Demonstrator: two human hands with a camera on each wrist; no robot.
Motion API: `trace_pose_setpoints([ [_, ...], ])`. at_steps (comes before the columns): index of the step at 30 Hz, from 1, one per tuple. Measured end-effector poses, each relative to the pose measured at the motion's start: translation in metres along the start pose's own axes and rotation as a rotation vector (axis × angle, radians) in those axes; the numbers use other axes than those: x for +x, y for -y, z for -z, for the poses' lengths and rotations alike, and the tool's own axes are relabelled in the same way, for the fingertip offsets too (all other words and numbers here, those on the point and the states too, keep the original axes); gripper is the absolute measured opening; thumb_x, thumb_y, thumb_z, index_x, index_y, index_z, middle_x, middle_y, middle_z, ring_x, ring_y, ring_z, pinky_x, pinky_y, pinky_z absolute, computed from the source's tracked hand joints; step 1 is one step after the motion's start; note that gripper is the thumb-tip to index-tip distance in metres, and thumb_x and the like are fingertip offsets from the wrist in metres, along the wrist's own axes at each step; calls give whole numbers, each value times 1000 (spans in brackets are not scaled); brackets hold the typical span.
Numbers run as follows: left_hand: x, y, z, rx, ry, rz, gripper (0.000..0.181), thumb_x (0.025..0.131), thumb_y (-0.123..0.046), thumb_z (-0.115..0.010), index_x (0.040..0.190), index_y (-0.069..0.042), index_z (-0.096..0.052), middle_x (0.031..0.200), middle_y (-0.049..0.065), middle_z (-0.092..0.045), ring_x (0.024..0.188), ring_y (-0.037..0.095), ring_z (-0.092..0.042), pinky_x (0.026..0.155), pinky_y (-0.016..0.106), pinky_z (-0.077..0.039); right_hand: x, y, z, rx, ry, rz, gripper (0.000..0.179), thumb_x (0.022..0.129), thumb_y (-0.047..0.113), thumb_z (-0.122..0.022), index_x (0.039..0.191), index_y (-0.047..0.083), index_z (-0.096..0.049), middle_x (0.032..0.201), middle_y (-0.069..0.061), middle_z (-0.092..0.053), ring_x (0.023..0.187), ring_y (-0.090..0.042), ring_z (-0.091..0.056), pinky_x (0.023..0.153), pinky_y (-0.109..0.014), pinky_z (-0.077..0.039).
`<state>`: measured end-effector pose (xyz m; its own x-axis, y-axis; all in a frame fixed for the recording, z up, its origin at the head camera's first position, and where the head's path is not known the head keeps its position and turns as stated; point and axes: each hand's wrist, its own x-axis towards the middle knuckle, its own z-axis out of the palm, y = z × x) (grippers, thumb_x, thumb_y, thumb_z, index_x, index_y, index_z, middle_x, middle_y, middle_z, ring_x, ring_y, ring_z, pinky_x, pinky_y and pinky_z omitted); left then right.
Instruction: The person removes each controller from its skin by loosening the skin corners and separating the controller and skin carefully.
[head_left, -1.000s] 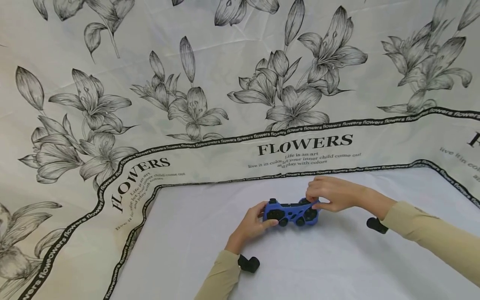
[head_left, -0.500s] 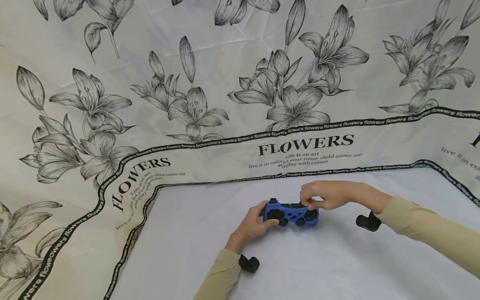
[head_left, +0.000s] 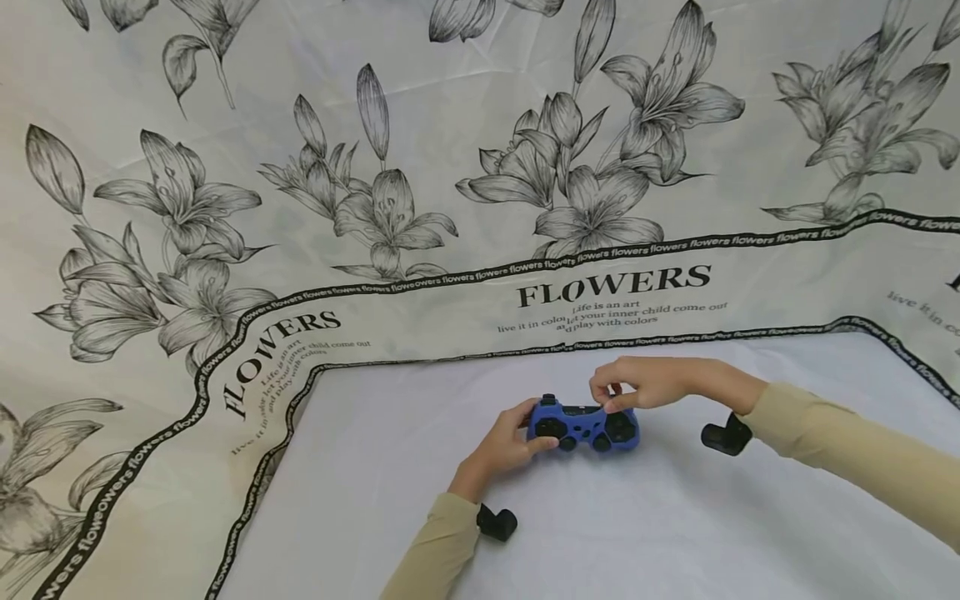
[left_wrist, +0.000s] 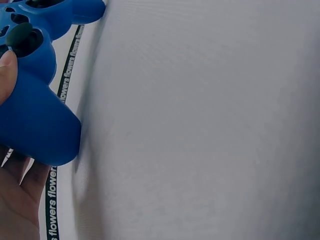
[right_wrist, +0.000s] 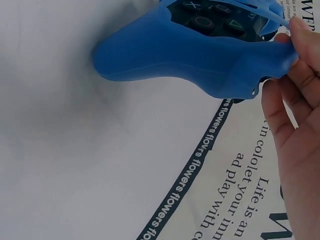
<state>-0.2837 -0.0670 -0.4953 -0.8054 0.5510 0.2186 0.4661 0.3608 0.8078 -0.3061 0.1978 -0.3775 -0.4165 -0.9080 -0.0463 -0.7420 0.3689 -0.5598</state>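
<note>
A black game controller (head_left: 621, 427) in a blue silicone cover (right_wrist: 165, 55) is held just over the white table, sticks and buttons facing up. My left hand (head_left: 501, 446) grips its left end, with the thumb on top beside a stick and the fingers underneath, as the left wrist view shows. At the right part of the top edge, my right hand (head_left: 645, 383) pinches the rim of the cover between thumb and curled fingers. In the right wrist view the cover is stretched there, standing off the controller near the shoulder buttons. Lettered face buttons (right_wrist: 212, 17) show through its opening.
White cloth covers the table (head_left: 420, 483). Behind it hangs a curtain (head_left: 450, 200) printed with lilies and a lettered black border, meeting the table's back edge. A black wrist camera (head_left: 497, 523) sits on the left wrist, another black camera (head_left: 726, 435) on the right.
My right hand has moved left along the controller's top edge. The strip of cover pulled across the right-hand buttons a second ago now lies further back. My left hand keeps its grip.
</note>
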Motion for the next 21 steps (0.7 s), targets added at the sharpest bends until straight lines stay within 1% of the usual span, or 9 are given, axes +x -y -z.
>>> trace_pose_setpoints([
  [3, 0, 1, 0, -8, 6, -9, 53, 85, -18, -73, 132, -3, -52, 119, 12, -65, 111, 22, -62, 99, 29, -48, 0, -5, 1, 19, -28, -10, 12, 96, 16, -57, 85, 16, -53, 81, 12, -50, 78, -1, -49, 75, -24, -48],
  [8, 2, 1, 1, -16, 15, 0, 52, 86, -17, -73, 131, -3, -52, 120, 11, -65, 112, 20, -62, 100, 28, -48, -3, -10, 4, 6, -72, -22, 12, 95, 17, -60, 85, 19, -54, 81, 14, -51, 76, 0, -48, 70, -22, -44],
  [10, 3, 1, 2, -18, 25, -2, 52, 86, -17, -73, 132, -4, -52, 121, 11, -65, 113, 20, -61, 100, 28, -47, -4, -10, 4, 7, -76, -5, 11, 94, 16, -60, 85, 18, -54, 80, 13, -51, 75, 1, -47, 67, -22, -43],
  [14, 3, 0, 2, -9, 31, -31, 51, 85, -14, -73, 131, -2, -52, 121, 12, -65, 113, 22, -62, 100, 26, -47, -5, -12, 1, 24, -80, 54, 11, 94, 14, -59, 85, 16, -54, 79, 9, -52, 73, 2, -45, 62, -20, -43],
  [15, 2, -1, 3, -9, 32, -34, 51, 86, -13, -73, 131, -2, -52, 120, 12, -65, 113, 23, -62, 100, 26, -47, -5, -13, -1, 29, -82, 66, 11, 94, 13, -59, 85, 16, -53, 78, 8, -52, 73, 2, -45, 61, -19, -42],
  [16, 1, -7, 5, -2, 33, -42, 50, 85, -10, -72, 130, 0, -53, 119, 14, -66, 112, 24, -63, 99, 26, -48, -4, -14, -2, 36, -83, 73, 12, 94, 12, -59, 85, 16, -53, 78, 7, -51, 72, 3, -44, 60, -19, -42],
  [18, -2, -17, 8, -2, 35, -36, 49, 85, -8, -72, 129, 2, -53, 119, 16, -65, 112, 27, -63, 98, 26, -48, -4, -16, -4, 53, -91, 79, 13, 94, 11, -59, 84, 16, -52, 77, 6, -51, 71, 3, -43, 58, -18, -40],
  [21, -4, -21, 10, 0, 34, -32, 49, 84, -8, -73, 129, 2, -53, 119, 16, -66, 111, 25, -63, 98, 26, -48, -3, -18, -5, 89, -91, 80, 13, 93, 11, -59, 83, 15, -52, 75, 4, -49, 69, 3, -41, 57, -17, -38],
])
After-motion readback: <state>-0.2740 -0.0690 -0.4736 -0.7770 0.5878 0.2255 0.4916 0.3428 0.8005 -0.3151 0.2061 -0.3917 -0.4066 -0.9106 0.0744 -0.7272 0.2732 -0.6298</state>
